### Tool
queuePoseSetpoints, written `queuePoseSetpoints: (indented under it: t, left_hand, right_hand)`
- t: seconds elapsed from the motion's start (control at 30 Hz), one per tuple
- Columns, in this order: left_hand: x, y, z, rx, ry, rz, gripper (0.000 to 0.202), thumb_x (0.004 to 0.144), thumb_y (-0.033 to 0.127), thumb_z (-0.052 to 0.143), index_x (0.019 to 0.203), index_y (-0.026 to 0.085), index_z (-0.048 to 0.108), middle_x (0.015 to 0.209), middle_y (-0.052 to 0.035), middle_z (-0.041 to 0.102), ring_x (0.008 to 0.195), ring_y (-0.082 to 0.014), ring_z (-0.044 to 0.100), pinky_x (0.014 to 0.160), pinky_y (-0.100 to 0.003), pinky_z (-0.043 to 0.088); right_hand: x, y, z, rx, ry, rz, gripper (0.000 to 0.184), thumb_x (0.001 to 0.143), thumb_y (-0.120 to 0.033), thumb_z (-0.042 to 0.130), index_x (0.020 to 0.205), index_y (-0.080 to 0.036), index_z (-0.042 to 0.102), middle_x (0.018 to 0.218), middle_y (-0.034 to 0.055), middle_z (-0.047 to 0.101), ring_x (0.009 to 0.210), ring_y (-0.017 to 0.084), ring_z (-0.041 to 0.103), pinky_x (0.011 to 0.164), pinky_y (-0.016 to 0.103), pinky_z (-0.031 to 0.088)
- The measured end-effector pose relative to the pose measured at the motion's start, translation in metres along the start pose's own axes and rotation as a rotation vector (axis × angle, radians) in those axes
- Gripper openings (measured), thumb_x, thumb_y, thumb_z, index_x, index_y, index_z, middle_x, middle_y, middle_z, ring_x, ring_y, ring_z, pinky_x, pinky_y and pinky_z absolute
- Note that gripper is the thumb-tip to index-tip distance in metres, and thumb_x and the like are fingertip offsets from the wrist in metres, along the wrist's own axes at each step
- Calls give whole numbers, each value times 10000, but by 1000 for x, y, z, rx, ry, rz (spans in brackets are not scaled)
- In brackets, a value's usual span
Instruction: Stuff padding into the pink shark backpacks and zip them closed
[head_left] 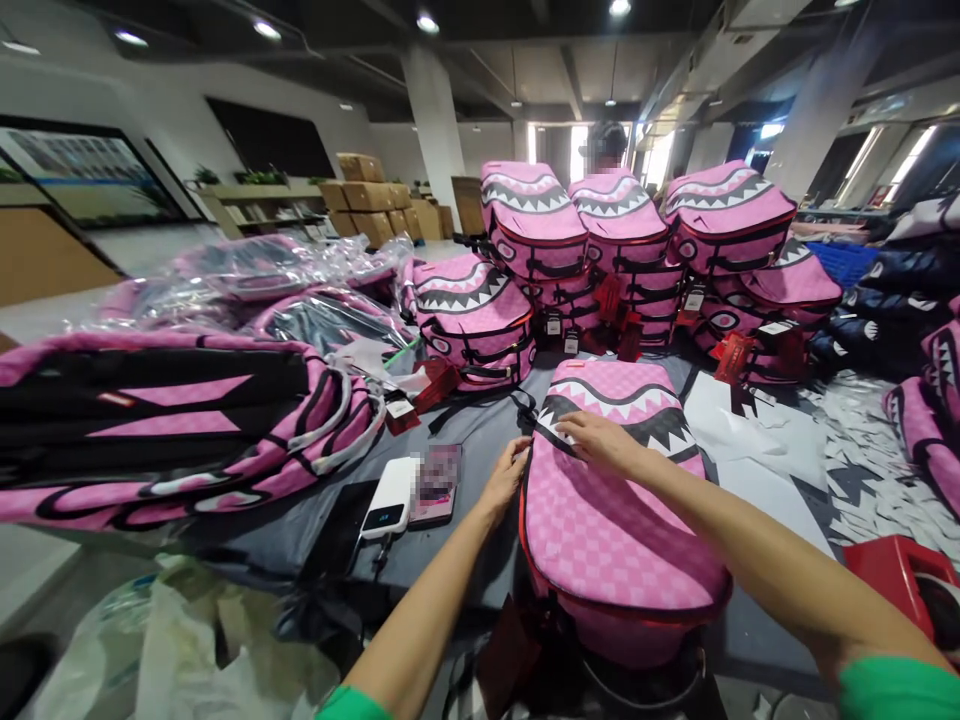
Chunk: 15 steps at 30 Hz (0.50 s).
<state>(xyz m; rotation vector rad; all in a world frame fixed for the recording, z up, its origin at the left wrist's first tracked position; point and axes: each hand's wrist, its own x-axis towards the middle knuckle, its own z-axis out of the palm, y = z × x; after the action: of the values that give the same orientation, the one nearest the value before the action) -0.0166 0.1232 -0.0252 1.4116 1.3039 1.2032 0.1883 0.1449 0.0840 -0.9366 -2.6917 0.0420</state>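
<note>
A pink checkered backpack (615, 520) with a black-and-white shark-tooth band lies on the table in front of me. At its left edge, my left hand (508, 475) has its fingers bent against the side, beside a black strap. My right hand (600, 440) rests on the front panel over the tooth band, fingers stretched toward the left edge. Below the bag's near end hangs a dark red tag (504, 650), partly in shadow. Left of my left hand, a white power bank (390, 497) with a cable lies beside a phone (437, 485).
Several matching backpacks (536, 220) are stacked at the back; another pile (150, 420) lies left, some wrapped in plastic. White paper sheets (757, 440) and scraps (877, 480) lie right, near a red object (896, 580). Beyond the stacks is another person (604, 145).
</note>
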Motion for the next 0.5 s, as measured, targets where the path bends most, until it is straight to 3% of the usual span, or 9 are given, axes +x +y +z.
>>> queuePoseSetpoints:
  t: [0.1,0.2,0.27,0.33,0.4,0.43,0.5]
  left_hand:
    - [11,12,-10,117,-119,68,624,823,803,396,776,196,530,662,12,519,636,-149,485,632,-274,447]
    - [5,30,-38,283,-208,167,529,867,688,436,625,218,450,552,35,392,572,-142,412,616,-276,394]
    - [-21,39,-58,396,-247,236,458,876,574,492,590,220,441,551,26,396,563,-145,415,626,-285,375]
    - [-66,44,-63,484,-292,290,394,874,479,507,580,223,455,543,11,425,531,-150,417,593,-294,349]
    - [-115,44,-39,547,-346,339,362,880,419,487,573,228,455,506,2,450,460,-147,390,507,-298,294]
    - [-136,43,-17,578,-356,372,340,884,390,480,583,233,463,490,5,464,417,-141,365,458,-301,247]
    - [-164,44,43,715,-428,609,276,902,304,471,640,234,526,489,6,520,385,-138,393,398,-313,180]
  right_hand:
    - [32,2,23,-110,-123,-141,381,936,-84,462,1272,-176,617,1372,109,613,1298,228,512,1054,380,417]
    - [49,3,38,-179,-182,-225,296,945,-134,476,1167,-206,659,1244,78,674,1222,223,532,1083,422,345]
    - [54,8,42,-199,-187,-253,223,941,-164,490,1052,-198,680,1089,80,697,1105,234,559,1081,453,314]
    - [57,14,44,-241,-172,-261,206,939,-162,479,992,-187,677,994,86,684,1017,238,560,1077,472,298]
    - [60,18,46,-292,-156,-255,222,945,-143,455,983,-184,669,969,90,671,986,237,557,1083,477,295]
    - [63,17,47,-309,-149,-248,229,951,-136,446,981,-182,668,970,92,668,986,239,559,1088,481,297]
    - [67,9,48,-305,-126,-214,230,961,-127,442,972,-176,667,982,95,670,994,243,568,1096,485,314]
